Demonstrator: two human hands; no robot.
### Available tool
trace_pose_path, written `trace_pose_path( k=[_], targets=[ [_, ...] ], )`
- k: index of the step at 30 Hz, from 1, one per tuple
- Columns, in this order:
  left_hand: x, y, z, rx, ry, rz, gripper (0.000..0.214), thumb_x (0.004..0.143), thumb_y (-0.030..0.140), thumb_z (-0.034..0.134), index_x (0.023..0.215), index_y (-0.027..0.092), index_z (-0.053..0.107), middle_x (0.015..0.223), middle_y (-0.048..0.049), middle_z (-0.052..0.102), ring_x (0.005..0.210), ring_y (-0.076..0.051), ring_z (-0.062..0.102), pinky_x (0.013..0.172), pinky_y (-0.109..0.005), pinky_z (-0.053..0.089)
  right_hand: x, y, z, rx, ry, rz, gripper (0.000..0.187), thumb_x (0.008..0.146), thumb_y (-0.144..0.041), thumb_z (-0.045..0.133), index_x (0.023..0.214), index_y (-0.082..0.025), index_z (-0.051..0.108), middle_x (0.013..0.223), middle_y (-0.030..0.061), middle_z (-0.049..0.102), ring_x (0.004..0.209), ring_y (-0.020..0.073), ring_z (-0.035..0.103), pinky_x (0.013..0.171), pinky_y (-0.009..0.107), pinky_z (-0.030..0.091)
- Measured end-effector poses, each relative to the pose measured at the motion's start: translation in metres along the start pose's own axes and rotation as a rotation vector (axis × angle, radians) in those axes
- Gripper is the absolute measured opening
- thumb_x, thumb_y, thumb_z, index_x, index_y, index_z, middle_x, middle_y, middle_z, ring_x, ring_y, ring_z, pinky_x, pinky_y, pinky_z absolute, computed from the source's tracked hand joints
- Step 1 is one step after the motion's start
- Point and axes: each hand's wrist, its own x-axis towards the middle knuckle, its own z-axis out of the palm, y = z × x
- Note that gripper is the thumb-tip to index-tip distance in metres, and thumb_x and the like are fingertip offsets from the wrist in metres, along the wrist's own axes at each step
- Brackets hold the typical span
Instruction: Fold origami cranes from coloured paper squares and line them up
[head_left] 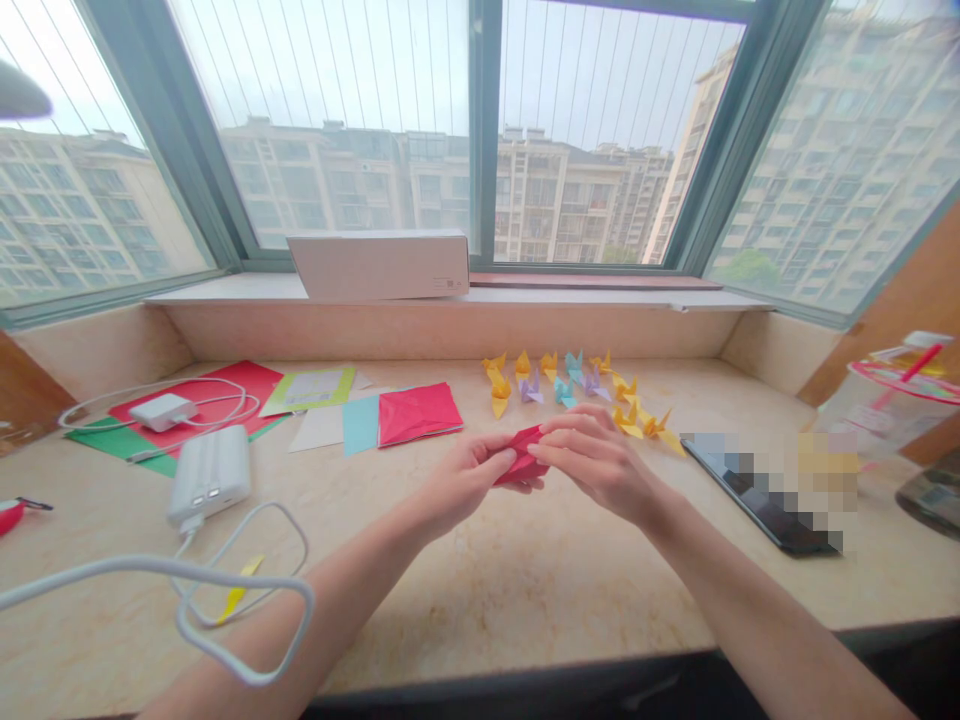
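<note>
Both forearms extend forward over the table [487, 600]. The left hand [465, 478] and right hand [596, 465] face each other above the surface, fingers bent, pinching a folded red paper [521, 458] between them. Folded paper cranes [570, 385] stand in loose rows just beyond the right hand. Red paper sheets [418, 413] lie beyond the left hand, a power bank [208, 475] lies farther left, and a phone [739, 490] lies right of the right hand.

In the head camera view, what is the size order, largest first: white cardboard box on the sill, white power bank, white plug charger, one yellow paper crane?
1. white cardboard box
2. white power bank
3. white plug charger and yellow paper crane look alike, unranked
</note>
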Motion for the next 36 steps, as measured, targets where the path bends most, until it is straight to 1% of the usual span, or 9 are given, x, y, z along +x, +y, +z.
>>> trace_pose_path(
  k=[7, 11, 17, 20, 22, 26, 31, 34, 36],
  targets=[
    [-0.001, 0.002, 0.004, 0.05, 0.018, 0.045, 0.027, 0.09, 0.031, 0.063, 0.104, 0.011, 0.073, 0.094, -0.0116, 0.076, 0.085, -0.021, 0.072, 0.084, -0.036, 0.056, 0.0, -0.002, 0.005, -0.023, 0.041, 0.024, 0.011, 0.095, -0.016, 0.059, 0.101, -0.02, 0.068, 0.096, 0.0054, 0.072, 0.101, 0.0202, 0.062, 0.09, 0.037, 0.044],
    [0.0, 0.0, 0.005, 0.092, 0.02, 0.059, 0.027, 0.09, 0.032, 0.062, 0.104, 0.012, 0.073, 0.093, -0.0108, 0.076, 0.082, -0.02, 0.071, 0.081, -0.035, 0.057, 0.001, -0.004, 0.005, -0.04, 0.034, 0.037, 0.01, 0.095, -0.015, 0.06, 0.099, -0.02, 0.067, 0.1, 0.006, 0.071, 0.099, 0.0194, 0.062, 0.089, 0.037, 0.042],
    [0.0, -0.001, 0.005, 0.173, -0.012, 0.068, 0.028, 0.094, 0.033, 0.055, 0.102, 0.012, 0.072, 0.091, -0.0096, 0.075, 0.082, -0.018, 0.07, 0.081, -0.034, 0.057, 0.001, -0.005, 0.005, 0.011, 0.018, 0.075, 0.01, 0.096, -0.015, 0.058, 0.1, -0.02, 0.066, 0.096, 0.005, 0.072, 0.093, 0.0184, 0.061, 0.087, 0.038, 0.039],
    [-0.002, 0.0, 0.005, 0.262, -0.043, 0.094, 0.032, 0.096, 0.036, 0.052, 0.105, 0.013, 0.071, 0.093, -0.0096, 0.073, 0.085, -0.018, 0.068, 0.08, -0.032, 0.056, -0.001, -0.003, 0.009, 0.045, 0.029, 0.1, 0.01, 0.097, -0.016, 0.057, 0.101, -0.02, 0.065, 0.094, 0.0051, 0.071, 0.091, 0.0187, 0.06, 0.086, 0.038, 0.039],
    [-0.002, -0.001, 0.006, 0.332, -0.053, 0.117, 0.029, 0.096, 0.035, 0.054, 0.106, 0.013, 0.071, 0.095, -0.0093, 0.073, 0.087, -0.019, 0.067, 0.079, -0.031, 0.055, -0.003, -0.002, 0.011, 0.068, 0.033, 0.124, 0.008, 0.096, -0.018, 0.058, 0.101, -0.02, 0.065, 0.093, 0.0049, 0.07, 0.089, 0.0194, 0.06, 0.086, 0.039, 0.039],
    [-0.002, -0.004, 0.006, 0.405, 0.004, 0.148, 0.027, 0.096, 0.031, 0.054, 0.109, 0.014, 0.07, 0.101, -0.0097, 0.073, 0.089, -0.019, 0.067, 0.079, -0.031, 0.056, -0.006, 0.001, 0.015, 0.098, 0.05, 0.198, 0.009, 0.095, -0.022, 0.061, 0.103, -0.022, 0.065, 0.095, 0.0047, 0.069, 0.09, 0.0207, 0.059, 0.087, 0.04, 0.039],
    [0.001, -0.012, 0.005, 0.484, 0.072, 0.2, 0.029, 0.096, 0.029, 0.052, 0.117, 0.017, 0.068, 0.1, -0.0076, 0.074, 0.09, -0.02, 0.068, 0.078, -0.033, 0.057, -0.005, -0.001, 0.015, 0.104, 0.034, 0.276, 0.01, 0.095, -0.024, 0.061, 0.104, -0.022, 0.065, 0.098, 0.0049, 0.069, 0.093, 0.0214, 0.059, 0.089, 0.04, 0.038],
    [0.002, -0.015, 0.003, 0.542, 0.119, 0.234, 0.038, 0.096, 0.026, 0.052, 0.132, 0.02, 0.058, 0.102, -0.0072, 0.075, 0.085, -0.019, 0.069, 0.076, -0.033, 0.057, -0.003, -0.003, 0.014, 0.1, 0.009, 0.287, 0.008, 0.096, -0.024, 0.059, 0.1, -0.022, 0.066, 0.096, 0.004, 0.069, 0.093, 0.0208, 0.058, 0.09, 0.039, 0.038],
    [0.0, -0.014, 0.003, 0.626, 0.141, 0.274, 0.04, 0.096, 0.026, 0.053, 0.136, 0.022, 0.053, 0.105, -0.007, 0.075, 0.085, -0.019, 0.07, 0.08, -0.033, 0.056, -0.002, -0.004, 0.014, 0.085, 0.007, 0.288, 0.007, 0.096, -0.024, 0.059, 0.098, -0.021, 0.066, 0.094, 0.0038, 0.069, 0.093, 0.0204, 0.058, 0.089, 0.039, 0.037]
  ],
)
